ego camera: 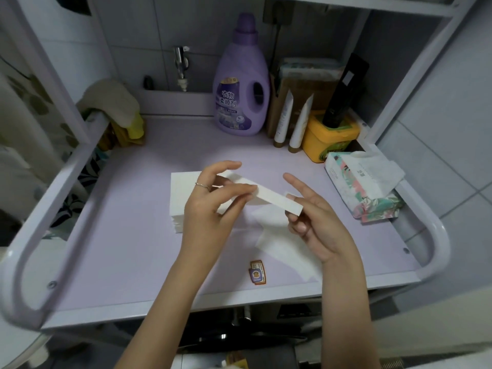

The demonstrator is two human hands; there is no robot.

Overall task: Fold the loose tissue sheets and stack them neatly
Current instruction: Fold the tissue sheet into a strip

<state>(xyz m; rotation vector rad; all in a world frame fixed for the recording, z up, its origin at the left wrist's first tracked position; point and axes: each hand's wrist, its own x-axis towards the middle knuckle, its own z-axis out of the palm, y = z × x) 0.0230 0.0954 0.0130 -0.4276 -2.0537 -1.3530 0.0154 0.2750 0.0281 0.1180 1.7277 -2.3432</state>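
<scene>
Inspector: State of the hands?
Clerk: Both grasped 1 folded tissue strip [271, 195] held above the bench [119, 235]. The left hand [210, 206] pinched its left part, the right hand [316, 222] its right end.
Inspector: Remaining tissue?
Clerk: 1 stack of folded sheets [181, 193] lay behind the left hand. 1 loose sheet [279, 241] lay flat beneath the right hand. The tissue pack [359, 187] sat at the right edge.

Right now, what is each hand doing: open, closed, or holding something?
Left hand: pinching one end of the folded tissue strip.
Right hand: gripping the strip's other end.
</scene>
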